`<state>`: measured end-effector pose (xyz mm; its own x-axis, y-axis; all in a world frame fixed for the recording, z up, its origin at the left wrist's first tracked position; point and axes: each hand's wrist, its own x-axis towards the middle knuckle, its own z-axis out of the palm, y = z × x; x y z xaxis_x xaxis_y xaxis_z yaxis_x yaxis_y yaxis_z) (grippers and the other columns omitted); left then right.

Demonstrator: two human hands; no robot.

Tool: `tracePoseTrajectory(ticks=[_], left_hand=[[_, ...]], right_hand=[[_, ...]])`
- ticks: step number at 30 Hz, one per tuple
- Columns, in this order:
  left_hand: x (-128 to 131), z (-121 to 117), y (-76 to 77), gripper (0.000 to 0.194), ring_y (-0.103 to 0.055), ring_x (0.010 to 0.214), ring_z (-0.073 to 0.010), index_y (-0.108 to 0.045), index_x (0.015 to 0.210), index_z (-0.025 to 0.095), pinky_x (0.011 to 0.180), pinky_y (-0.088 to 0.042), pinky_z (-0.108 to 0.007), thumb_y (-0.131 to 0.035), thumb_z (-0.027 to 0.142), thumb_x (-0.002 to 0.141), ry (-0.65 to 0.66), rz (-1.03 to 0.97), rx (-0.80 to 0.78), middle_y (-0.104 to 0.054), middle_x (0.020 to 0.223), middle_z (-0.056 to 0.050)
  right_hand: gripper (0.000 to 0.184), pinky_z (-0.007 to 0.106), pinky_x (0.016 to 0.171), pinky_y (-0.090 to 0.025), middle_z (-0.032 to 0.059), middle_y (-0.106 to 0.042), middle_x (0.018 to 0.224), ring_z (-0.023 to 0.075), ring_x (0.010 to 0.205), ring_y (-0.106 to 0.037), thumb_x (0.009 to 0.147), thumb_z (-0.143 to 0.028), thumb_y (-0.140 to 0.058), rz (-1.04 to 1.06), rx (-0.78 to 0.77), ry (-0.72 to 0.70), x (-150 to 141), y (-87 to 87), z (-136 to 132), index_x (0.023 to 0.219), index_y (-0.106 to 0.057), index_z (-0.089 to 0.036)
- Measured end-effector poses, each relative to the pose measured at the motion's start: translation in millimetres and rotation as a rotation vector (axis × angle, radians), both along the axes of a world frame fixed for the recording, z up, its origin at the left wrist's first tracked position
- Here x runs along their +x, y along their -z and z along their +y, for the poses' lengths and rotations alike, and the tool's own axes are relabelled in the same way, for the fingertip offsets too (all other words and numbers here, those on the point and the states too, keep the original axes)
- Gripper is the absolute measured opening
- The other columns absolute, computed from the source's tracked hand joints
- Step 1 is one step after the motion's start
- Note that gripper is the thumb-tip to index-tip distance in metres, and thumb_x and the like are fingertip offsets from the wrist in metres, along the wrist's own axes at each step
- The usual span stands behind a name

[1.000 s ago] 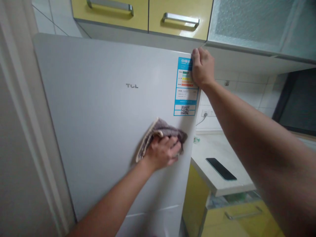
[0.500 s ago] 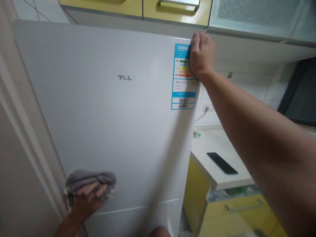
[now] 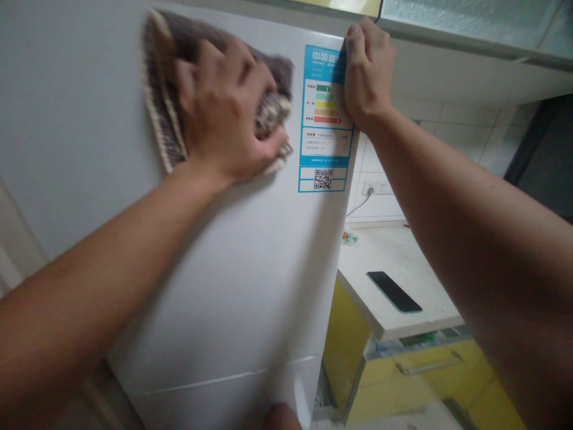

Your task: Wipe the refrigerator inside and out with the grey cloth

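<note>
My left hand (image 3: 224, 113) presses a grey-brown cloth with pale edging (image 3: 163, 89) against the upper door of a white refrigerator (image 3: 215, 269). Its fingers are bent into the cloth, and a fold of it bulges between thumb and forefinger. The logo on the door is covered. My right hand (image 3: 369, 71) grips the door's upper right edge, its fingertips hidden around the side. Just left of that hand, a blue and white energy label (image 3: 324, 143) is stuck on the door, partly covered by the hand.
A dark phone (image 3: 394, 292) lies on the white countertop (image 3: 362, 257) to the right, above a yellow drawer (image 3: 416, 370) with a metal handle. A plugged-in cord (image 3: 360, 206) runs from the wall socket. Cabinets (image 3: 470, 30) hang overhead.
My left hand and the cloth have moved from the lower left of the upper door to near its top. My right hand keeps its hold, while the view has shifted slightly.
</note>
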<state>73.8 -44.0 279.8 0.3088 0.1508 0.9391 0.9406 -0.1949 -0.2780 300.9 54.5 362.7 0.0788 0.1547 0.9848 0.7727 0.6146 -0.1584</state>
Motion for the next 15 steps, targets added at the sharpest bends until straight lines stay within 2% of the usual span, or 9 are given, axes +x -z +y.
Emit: tracePoseTrajectory(ticks=[1,3,6,8,9,11,13,15], left_hand=[[24,4,18.4,0.059,-0.046,0.138,-0.0452,-0.064,0.129,0.011,0.11,-0.032,-0.066,-0.072,0.052,0.088,0.033,0.109,-0.035,-0.056,0.14,-0.012],[64,12,73.3,0.05,-0.052,0.132,-0.0401,-0.066,0.127,0.013,0.107,-0.038,-0.061,-0.071,0.048,0.09,0.145,0.341,-0.116,-0.061,0.139,-0.013],[98,20,179.3,0.039,-0.057,0.124,-0.0338,-0.067,0.127,0.014,0.101,-0.043,-0.052,-0.064,0.038,0.096,0.356,0.696,-0.289,-0.066,0.134,-0.014],[107,20,250.3,0.016,-0.063,0.109,-0.0252,-0.073,0.106,0.019,0.094,-0.046,-0.044,-0.062,0.027,0.097,0.406,0.791,-0.333,-0.071,0.119,-0.008],[107,18,283.1,0.015,-0.064,0.098,-0.0195,-0.074,0.098,0.022,0.09,-0.047,-0.038,-0.059,0.024,0.1,0.436,0.835,-0.347,-0.073,0.112,-0.004],[96,9,340.5,0.022,-0.064,0.083,-0.0146,-0.074,0.09,0.025,0.079,-0.048,-0.033,-0.056,0.02,0.102,0.457,0.874,-0.379,-0.074,0.1,0.0],[69,-7,387.2,0.018,-0.062,0.074,-0.0138,-0.075,0.088,0.026,0.07,-0.048,-0.031,-0.063,0.022,0.1,0.443,0.89,-0.423,-0.074,0.092,0.002],[28,-27,425.9,0.008,-0.058,0.062,-0.0129,-0.076,0.086,0.026,0.059,-0.044,-0.03,-0.075,0.025,0.093,0.406,0.897,-0.476,-0.073,0.08,0.004]], right_hand=[[0.038,0.033,0.106,-0.046,-0.001,-0.072,0.114,0.0157,0.111,-0.061,0.11,-0.025,-0.029,0.006,-0.011,0.002,0,-0.7,0,0.072,-0.024,-0.029],[0.038,0.032,0.107,-0.045,-0.0005,-0.072,0.116,0.0158,0.114,-0.059,0.11,-0.023,-0.029,0.02,-0.035,0.017,0,-2.1,0,0.072,-0.024,-0.029],[0.038,0.034,0.107,-0.041,0.0021,-0.07,0.117,0.0176,0.115,-0.057,0.109,-0.021,-0.03,0.039,-0.06,0.036,-1,-4.1,0,0.072,-0.026,-0.029],[0.038,0.036,0.104,-0.039,0.0049,-0.07,0.116,0.0195,0.114,-0.056,0.109,-0.021,-0.03,0.052,-0.069,0.028,-1,-5.8,0,0.072,-0.027,-0.029],[0.038,0.036,0.103,-0.038,0.0061,-0.069,0.116,0.0203,0.113,-0.056,0.109,-0.021,-0.032,0.054,-0.076,0.018,-1,-6.8,-1,0.072,-0.027,-0.029],[0.038,0.038,0.1,-0.037,0.0081,-0.069,0.113,0.0219,0.109,-0.054,0.109,-0.021,-0.034,0.042,-0.095,-0.001,0,-8.9,-1,0.072,-0.03,-0.028],[0.037,0.039,0.098,-0.036,0.0092,-0.068,0.108,0.0227,0.105,-0.052,0.108,-0.022,-0.035,0.022,-0.105,-0.01,1,-10.1,-1,0.072,-0.032,-0.026],[0.036,0.041,0.098,-0.035,0.0095,-0.066,0.107,0.0228,0.103,-0.051,0.108,-0.023,-0.034,0.018,-0.097,-0.018,1,-9.5,0,0.073,-0.032,-0.026]])
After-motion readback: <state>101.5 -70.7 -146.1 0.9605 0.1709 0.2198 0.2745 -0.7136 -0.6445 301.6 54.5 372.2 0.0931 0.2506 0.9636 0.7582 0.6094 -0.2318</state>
